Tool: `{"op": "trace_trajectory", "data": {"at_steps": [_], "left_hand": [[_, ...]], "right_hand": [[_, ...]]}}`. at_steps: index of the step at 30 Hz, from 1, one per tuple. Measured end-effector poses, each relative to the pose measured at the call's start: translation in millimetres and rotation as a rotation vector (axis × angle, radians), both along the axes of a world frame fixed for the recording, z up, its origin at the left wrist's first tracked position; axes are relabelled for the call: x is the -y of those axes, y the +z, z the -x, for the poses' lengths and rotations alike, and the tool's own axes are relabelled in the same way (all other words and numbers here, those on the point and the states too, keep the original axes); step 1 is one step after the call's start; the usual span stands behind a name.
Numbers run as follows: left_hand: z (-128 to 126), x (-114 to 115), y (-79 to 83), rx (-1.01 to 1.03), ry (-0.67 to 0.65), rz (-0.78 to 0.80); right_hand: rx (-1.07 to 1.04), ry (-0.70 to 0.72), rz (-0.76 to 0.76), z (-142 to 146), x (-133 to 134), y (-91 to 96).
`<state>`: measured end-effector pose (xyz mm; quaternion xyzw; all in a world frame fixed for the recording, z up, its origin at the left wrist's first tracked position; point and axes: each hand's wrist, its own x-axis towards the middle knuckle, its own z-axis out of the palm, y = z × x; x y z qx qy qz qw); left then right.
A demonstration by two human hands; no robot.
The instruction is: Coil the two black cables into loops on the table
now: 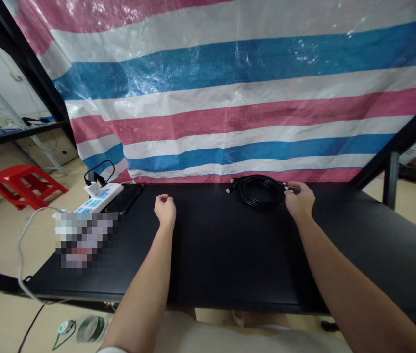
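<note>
A coil of black cable [259,190] with pale plugs at its ends lies at the far middle of the black table [230,255]. My right hand [299,200] rests at the coil's right edge, fingers closed on the cable there. My left hand [165,210] is curled into a loose fist on the table, left of the coil and apart from it, with nothing visible in it.
A white power strip [99,197] with a black plug and a dark phone [124,198] lie at the table's far left. A blurred patch covers the near left. A striped tarp [230,98] hangs behind. A red stool [24,184] stands on the floor left.
</note>
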<state>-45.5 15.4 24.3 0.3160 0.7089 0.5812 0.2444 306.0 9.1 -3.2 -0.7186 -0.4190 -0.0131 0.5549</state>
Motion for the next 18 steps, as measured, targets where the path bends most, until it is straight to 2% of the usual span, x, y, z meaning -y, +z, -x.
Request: {"op": "trace_trajectory", "data": {"at_steps": [2,5,7,10,13,16,18], "left_hand": [[-1.1,0.7,0.0,-0.007,-0.011,-0.009],[-3.5,1.4,-0.3,-0.034,-0.046,-0.032],[-5.9,2.5,-0.3,-0.053,-0.07,-0.05],[-11.1,5.4,0.2,-0.074,-0.118,-0.066],[-16.5,8.5,-0.4,-0.093,-0.173,-0.056],[-19.2,9.3,-2.6,-0.122,-0.209,-0.04],[-19.4,8.7,-4.2,-0.146,-0.222,-0.033]], "right_hand": [[-0.039,-0.075,-0.04,6.1,-0.2,-0.9],[0.049,-0.055,-0.039,12.1,3.2,-5.1],[0.184,0.032,-0.016,16.1,5.7,-7.0],[0.415,0.235,0.051,26.7,6.7,-8.7],[0.559,0.394,0.211,41.3,4.8,-13.3],[0.623,0.423,0.348,51.6,2.8,-18.7],[0.627,0.422,0.359,53.4,2.3,-19.4]]}}
